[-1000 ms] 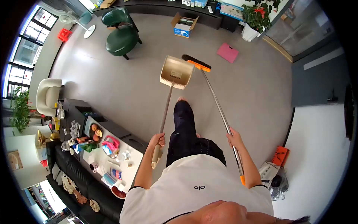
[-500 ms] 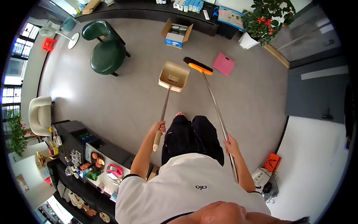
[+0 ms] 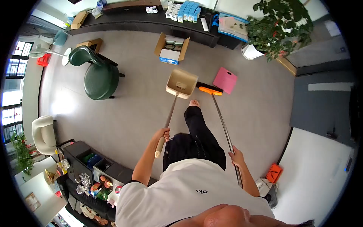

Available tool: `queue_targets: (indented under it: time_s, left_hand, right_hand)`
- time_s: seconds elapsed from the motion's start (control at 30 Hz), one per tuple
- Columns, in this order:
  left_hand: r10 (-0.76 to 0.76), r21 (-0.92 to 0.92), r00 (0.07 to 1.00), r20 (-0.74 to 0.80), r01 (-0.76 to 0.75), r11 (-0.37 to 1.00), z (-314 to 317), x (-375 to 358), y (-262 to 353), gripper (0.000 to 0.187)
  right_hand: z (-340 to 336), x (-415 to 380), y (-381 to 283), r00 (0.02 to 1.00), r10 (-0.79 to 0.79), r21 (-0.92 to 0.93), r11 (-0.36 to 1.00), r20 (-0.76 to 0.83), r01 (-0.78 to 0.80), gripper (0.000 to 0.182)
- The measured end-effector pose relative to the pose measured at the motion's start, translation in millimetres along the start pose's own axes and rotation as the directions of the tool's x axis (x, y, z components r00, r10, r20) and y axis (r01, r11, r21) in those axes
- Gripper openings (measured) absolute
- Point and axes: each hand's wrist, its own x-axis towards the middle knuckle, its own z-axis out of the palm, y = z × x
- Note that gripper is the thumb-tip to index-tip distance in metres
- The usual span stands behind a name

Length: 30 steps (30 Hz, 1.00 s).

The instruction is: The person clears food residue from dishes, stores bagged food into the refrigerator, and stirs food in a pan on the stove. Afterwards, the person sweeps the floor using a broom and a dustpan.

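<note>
My left hand (image 3: 163, 134) is wrapped round the handle of a beige long-handled dustpan (image 3: 182, 84), its pan on the grey floor ahead of me with the open side facing away. In my right hand (image 3: 236, 156) is the metal pole of a broom (image 3: 210, 89) with an orange head and dark bristles. The broom head lies just right of the pan, near its edge. Close behind the broom head, a flat pink item (image 3: 225, 80) rests on the floor. I cannot make out any dirt in the pan.
An open cardboard box (image 3: 171, 50) stands ahead on the floor, before a long dark cabinet (image 3: 132, 25). A green chair (image 3: 100, 81) is at the left, a potted plant (image 3: 278, 28) at the far right. A dark counter (image 3: 113, 166) flanks me on the left.
One leg has stepped forward and the whole view has shifted ahead. The broom head has come closer to the dustpan. Both hands keep their holds.
</note>
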Motion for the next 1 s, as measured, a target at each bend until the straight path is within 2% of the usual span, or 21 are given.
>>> queue_targets:
  time_s: [0.13, 0.27, 0.33, 0.37, 0.47, 0.53, 0.57, 0.63, 0.67, 0.7, 0.8, 0.83, 0.93, 0.97, 1.0]
  left_hand:
    - [-0.073, 0.007, 0.996, 0.041, 0.073, 0.997, 29.8, 28.1, 41.5, 0.024]
    - [-0.107, 0.072, 0.992, -0.072, 0.112, 0.991, 83.5, 35.9, 74.6, 0.027]
    - [-0.165, 0.047, 0.981, -0.106, 0.17, 0.984, 98.0, 44.2, 90.0, 0.028]
    - [-0.19, 0.019, 0.979, -0.072, 0.192, 0.981, 97.9, 59.5, 94.7, 0.029]
    - [-0.208, 0.04, 0.973, -0.095, 0.213, 0.976, 119.9, 92.2, 118.8, 0.028]
    - [-0.183, 0.058, 0.981, -0.065, 0.186, 0.981, 133.0, 116.1, 132.1, 0.028]
    - [-0.166, 0.075, 0.981, -0.099, 0.174, 0.982, 137.6, 126.9, 137.4, 0.025]
    - [-0.153, 0.119, 0.982, -0.113, 0.166, 0.979, 160.3, 135.0, 163.4, 0.02]
    - [-0.145, 0.136, 0.984, -0.105, 0.159, 0.978, 169.8, 137.9, 175.1, 0.02]
    - [-0.147, 0.13, 0.984, -0.104, 0.16, 0.978, 175.7, 142.7, 187.1, 0.019]
    - [-0.154, 0.124, 0.984, -0.085, 0.164, 0.979, 192.2, 157.8, 219.9, 0.018]
    - [-0.162, 0.133, 0.984, -0.075, 0.171, 0.976, 199.0, 163.4, 232.3, 0.018]
    - [-0.159, 0.124, 0.986, -0.05, 0.164, 0.979, 216.7, 191.6, 263.7, 0.014]
    - [-0.159, 0.112, 0.985, -0.066, 0.166, 0.98, 223.9, 203.8, 272.9, 0.014]
    - [-0.161, 0.1, 0.984, -0.082, 0.169, 0.981, 230.6, 214.5, 280.6, 0.014]
  right_hand:
    - [-30.4, 47.2, -51.1, 0.998, 0.032, 0.093, 0.995, 0.049, -0.036, 0.057]
    - [-57.4, 67.6, -97.8, 0.98, 0.129, 0.308, 0.936, 0.152, -0.171, 0.06]
    - [-63.6, 69.6, -112.2, 0.974, 0.125, 0.356, 0.916, 0.189, -0.186, 0.061]
    - [-68.2, 69.6, -120.7, 0.97, 0.128, 0.382, 0.902, 0.208, -0.201, 0.061]
    - [-78.0, 62.1, -149.4, 0.953, 0.217, 0.387, 0.877, 0.211, -0.285, 0.06]
    - [-83.3, 48.1, -173.4, 0.956, 0.222, 0.309, 0.911, 0.193, -0.274, 0.058]
    - [-81.9, 39.4, -181.9, 0.958, 0.221, 0.272, 0.925, 0.181, -0.265, 0.058]
    - [-79.4, 30.6, -192.7, 0.977, 0.189, 0.135, 0.97, 0.094, -0.201, 0.058]
    - [-79.2, 27.4, -199.6, 0.984, 0.173, 0.061, 0.983, 0.053, -0.176, 0.058]
    - [-82.1, 27.5, -233.5, 0.984, 0.171, -0.104, 0.981, 0.044, -0.165, 0.059]
    - [-58.2, 45.0, -220.4, 0.993, -0.107, -0.296, 0.951, -0.046, 0.088, 0.06]
    - [-53.2, 53.3, -229.2, 0.999, 0.028, -0.263, 0.964, -0.042, -0.038, 0.058]
    - [-39.5, 79.0, -259.0, 0.989, -0.055, -0.102, 0.994, -0.135, 0.042, 0.057]
    - [-40.1, 85.7, -269.9, 0.991, 0.11, -0.008, 0.994, -0.079, -0.111, 0.058]
    - [-40.4, 92.1, -279.0, 0.988, 0.13, -0.004, 0.991, -0.079, -0.131, 0.059]
